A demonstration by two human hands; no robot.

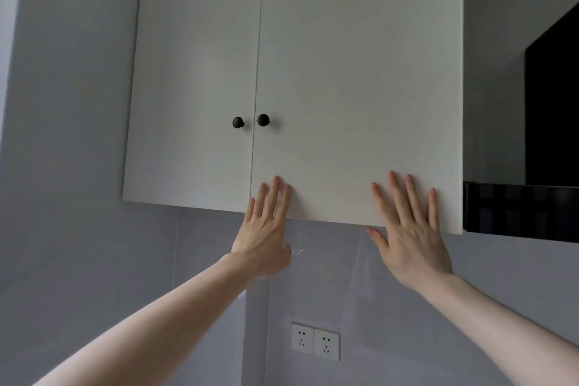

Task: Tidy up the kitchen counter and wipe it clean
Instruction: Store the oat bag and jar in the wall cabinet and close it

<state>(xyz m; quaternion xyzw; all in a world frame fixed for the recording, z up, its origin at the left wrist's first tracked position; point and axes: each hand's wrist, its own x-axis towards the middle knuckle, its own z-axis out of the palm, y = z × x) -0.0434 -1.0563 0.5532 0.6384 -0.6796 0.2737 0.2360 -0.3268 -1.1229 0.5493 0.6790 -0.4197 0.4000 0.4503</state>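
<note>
A white wall cabinet fills the upper middle of the head view, both doors closed. The right door (354,88) and the left door (194,88) each carry a small black knob, the right knob (263,120) and the left knob (237,122) side by side at the centre seam. My left hand (266,229) lies flat with straight fingers against the lower left corner of the right door. My right hand (410,229) lies flat with spread fingers on that door's lower right part. Neither hand holds anything. The counter is out of view.
A black range hood (532,207) juts out at the right, just beside the cabinet's right edge. Two white wall sockets (315,341) sit on the grey tiled wall below the cabinet. A small clear wall hook (299,252) shows beside my left wrist.
</note>
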